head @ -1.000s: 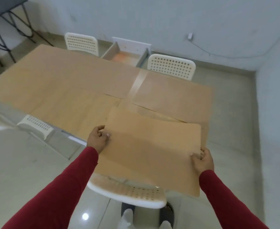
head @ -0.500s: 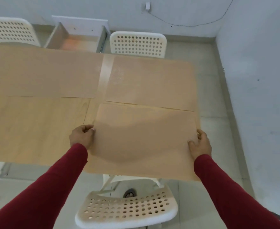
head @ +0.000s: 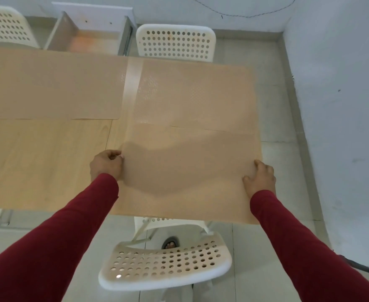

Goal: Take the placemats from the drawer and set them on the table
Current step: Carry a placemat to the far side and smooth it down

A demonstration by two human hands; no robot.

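Observation:
A tan placemat (head: 187, 171) lies flat on the near right corner of the wooden table (head: 44, 162). My left hand (head: 106, 164) pinches its left edge. My right hand (head: 260, 177) holds its right edge at the table's side. Two more tan placemats lie on the far half: one at the far right (head: 196, 94), one at the far left (head: 53, 88). The open white drawer (head: 92, 38) stands on the floor beyond the table.
A white perforated chair (head: 166, 267) is tucked under the near edge below my arms. Two more white chairs (head: 174, 42) (head: 5, 27) stand on the far side. A grey wall (head: 342, 105) runs close along the right.
The placemat has come down from a tilted hold above the table to lie flat on the near right corner, edge against the far right mat. My view shifted right and closer.

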